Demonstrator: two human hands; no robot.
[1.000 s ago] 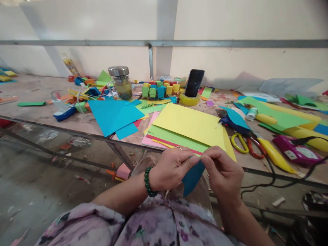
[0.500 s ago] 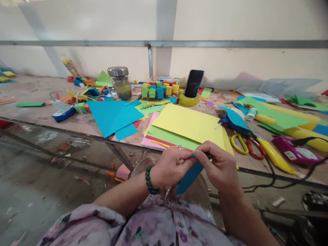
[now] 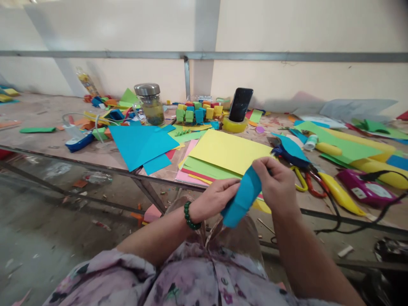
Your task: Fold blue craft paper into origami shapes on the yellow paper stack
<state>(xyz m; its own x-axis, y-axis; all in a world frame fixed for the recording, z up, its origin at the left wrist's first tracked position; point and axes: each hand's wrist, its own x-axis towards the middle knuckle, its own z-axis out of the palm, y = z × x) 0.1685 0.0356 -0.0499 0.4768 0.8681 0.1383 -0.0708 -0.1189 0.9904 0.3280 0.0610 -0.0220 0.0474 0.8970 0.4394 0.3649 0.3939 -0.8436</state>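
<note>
A folded strip of blue paper (image 3: pixel 244 199) hangs between my two hands, over my lap at the table's front edge. My left hand (image 3: pixel 218 197), with a green bead bracelet at the wrist, holds the strip's left side, its fingertips partly behind the paper. My right hand (image 3: pixel 276 183) pinches the upper right end between thumb and fingers. Just beyond the hands lies a stack of coloured sheets with a yellow sheet (image 3: pixel 229 148) on top. Left of that stack, larger blue sheets (image 3: pixel 143 144) lie on the table.
Scissors with a yellow handle (image 3: pixel 299 178), pliers with red handles (image 3: pixel 318 185) and a purple box (image 3: pixel 366 187) with a black cable lie right. A phone (image 3: pixel 241 105) leans in a yellow tape roll (image 3: pixel 234 124). Farther left stand a glass jar (image 3: pixel 149 106) and small paper cubes (image 3: pixel 189 114).
My right hand has risen and swung its end of the blue strip up, so a broad face of the paper now shows. My left hand has shifted slightly and still holds the strip.
</note>
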